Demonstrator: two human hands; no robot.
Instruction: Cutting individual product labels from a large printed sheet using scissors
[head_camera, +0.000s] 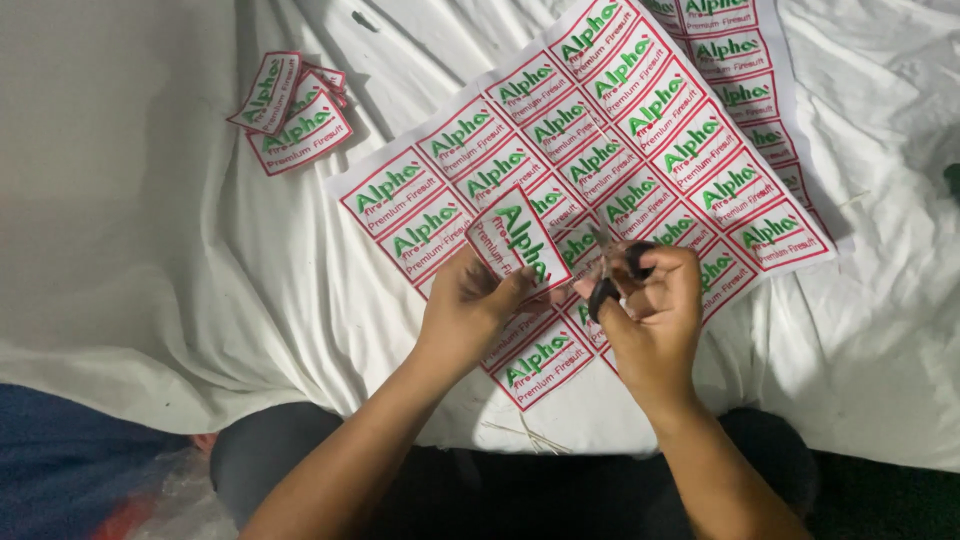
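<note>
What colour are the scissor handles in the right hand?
Black scissor handles, seen in the head view.

1. Two hands – left hand (468, 305), right hand (655, 310).
2. One pair of scissors (612, 275), centre frame.
3. One cut label (517, 240) held up.
4. Two printed label sheets (600, 150) – overlapping, upper right.
5. One pile of cut labels (290, 108), upper left.
6. One white cloth (150, 250).
</note>
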